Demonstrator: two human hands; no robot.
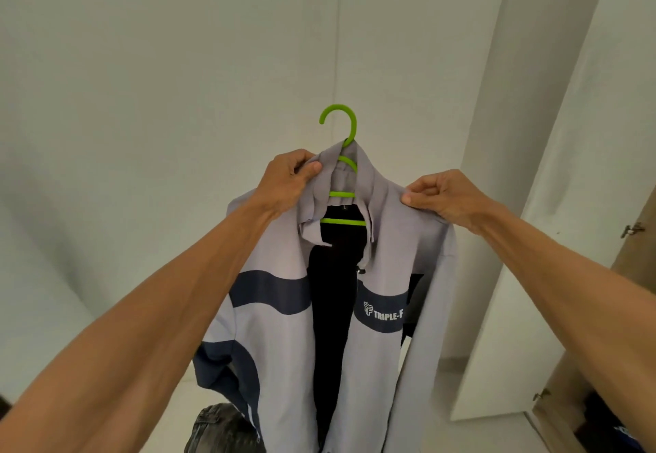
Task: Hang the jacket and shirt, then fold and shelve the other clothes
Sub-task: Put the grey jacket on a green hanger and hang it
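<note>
I have the grey jacket (381,261) hanging long axis straight down on a green hanger (342,194), hook up, open front facing me. My left hand (289,177) pinches its collar and my right hand (443,197) pinches its shoulder. A white wall (159,97) is behind, a white door panel (514,275) stands to the right, and dark jeans (216,427) lie below.

The jacket (383,264) is pale lilac-grey, crossed by curved navy bands over the chest and sleeve. One band carries white lettering and a white logo. Its lining is black. The hanger (349,126) is bright lime green. The jeans (216,427) are a mottled, washed-out dark grey. The wall (142,62) is plain off-white, and the wardrobe door (504,328) is white with a tan edge.
</note>
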